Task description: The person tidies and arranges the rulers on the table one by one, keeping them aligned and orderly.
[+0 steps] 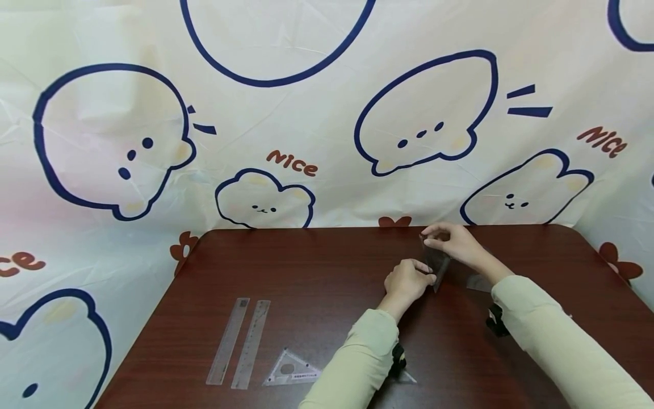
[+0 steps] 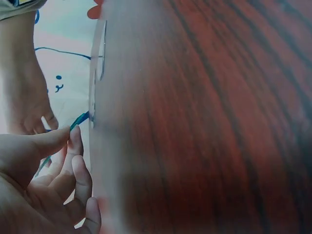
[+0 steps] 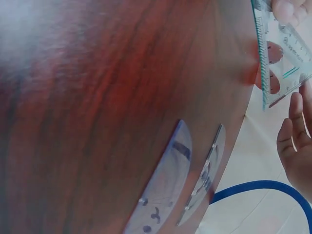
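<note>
The left hand (image 1: 409, 281) and right hand (image 1: 452, 244) are pinching opposite ends of a clear set square (image 3: 293, 54) between thumbs and fingers, seemingly steadying it at a slant near the far edge of the surface (image 1: 332, 255).

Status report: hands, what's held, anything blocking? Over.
Left hand and right hand both pinching clear set square. Two protractors lying nearby. Nothing seen blocking.

The table (image 1: 317, 272) shows a dark wood-grain top, smooth with a glossy sheen; behind it hangs creased, faintly shiny cloth (image 1: 327, 125). On the table, the rulers (image 1: 227, 343), flat triangle (image 1: 295, 367) and protractors (image 3: 165, 180) look like clear, smooth plastic, as does the held triangle (image 3: 287, 44) toward its far side. The sleeves (image 1: 567, 341) over the table are matt cloth.
</note>
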The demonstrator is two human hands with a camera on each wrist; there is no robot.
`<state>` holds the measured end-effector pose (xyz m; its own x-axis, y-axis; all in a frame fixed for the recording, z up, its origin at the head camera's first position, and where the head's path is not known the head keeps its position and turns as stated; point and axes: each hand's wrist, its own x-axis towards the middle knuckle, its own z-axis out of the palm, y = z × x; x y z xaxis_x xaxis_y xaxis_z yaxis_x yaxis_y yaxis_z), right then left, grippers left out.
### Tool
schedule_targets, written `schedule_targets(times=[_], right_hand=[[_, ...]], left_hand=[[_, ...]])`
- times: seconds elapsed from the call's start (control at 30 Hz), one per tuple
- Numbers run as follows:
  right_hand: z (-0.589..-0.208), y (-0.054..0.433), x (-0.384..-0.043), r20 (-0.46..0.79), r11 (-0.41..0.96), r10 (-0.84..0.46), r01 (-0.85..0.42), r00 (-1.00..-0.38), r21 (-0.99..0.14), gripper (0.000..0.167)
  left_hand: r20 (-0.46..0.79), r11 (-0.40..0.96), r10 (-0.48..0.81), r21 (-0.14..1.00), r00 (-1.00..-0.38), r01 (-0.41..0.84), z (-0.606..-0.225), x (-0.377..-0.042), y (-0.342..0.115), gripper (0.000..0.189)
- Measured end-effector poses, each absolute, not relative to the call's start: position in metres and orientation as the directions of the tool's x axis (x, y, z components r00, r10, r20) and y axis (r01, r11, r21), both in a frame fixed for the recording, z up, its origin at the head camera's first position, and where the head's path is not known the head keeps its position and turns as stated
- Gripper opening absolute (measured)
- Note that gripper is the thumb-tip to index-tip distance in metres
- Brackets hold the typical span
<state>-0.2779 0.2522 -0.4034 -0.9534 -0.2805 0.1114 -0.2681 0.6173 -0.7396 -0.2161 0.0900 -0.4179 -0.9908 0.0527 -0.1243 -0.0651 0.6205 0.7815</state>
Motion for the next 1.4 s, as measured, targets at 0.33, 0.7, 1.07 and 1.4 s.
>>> schedule_targets(times=[0.33,0.7,1.07,1.4], right_hand=[[-0.409,0.267,-0.258,0.141,0.58,-0.179,-0.22,-0.974,-0.784,0.042],[-0.418,0.278,-0.239,0.112,0.523,-0.056,-0.125,-0.992,-0.843,0.049],[-0.418,0.275,-0.225,-0.032,0.48,-0.011,0.022,-0.999,-0.877,0.059],[-0.417,0.273,-0.215,-0.067,0.432,-0.025,0.05,-0.997,-0.9,0.062]], left_hand=[[-0.095,0.627,0.058,0.778,-0.994,-0.038,-0.415,-0.215,0.085,0.008],[-0.101,0.607,0.06,0.794,-0.993,-0.044,-0.415,-0.214,0.083,0.01],[-0.072,0.592,0.084,0.806,-0.994,-0.009,-0.411,-0.21,0.082,0.011],[-0.056,0.584,0.123,0.812,-0.991,0.026,-0.403,-0.203,0.082,0.012]])
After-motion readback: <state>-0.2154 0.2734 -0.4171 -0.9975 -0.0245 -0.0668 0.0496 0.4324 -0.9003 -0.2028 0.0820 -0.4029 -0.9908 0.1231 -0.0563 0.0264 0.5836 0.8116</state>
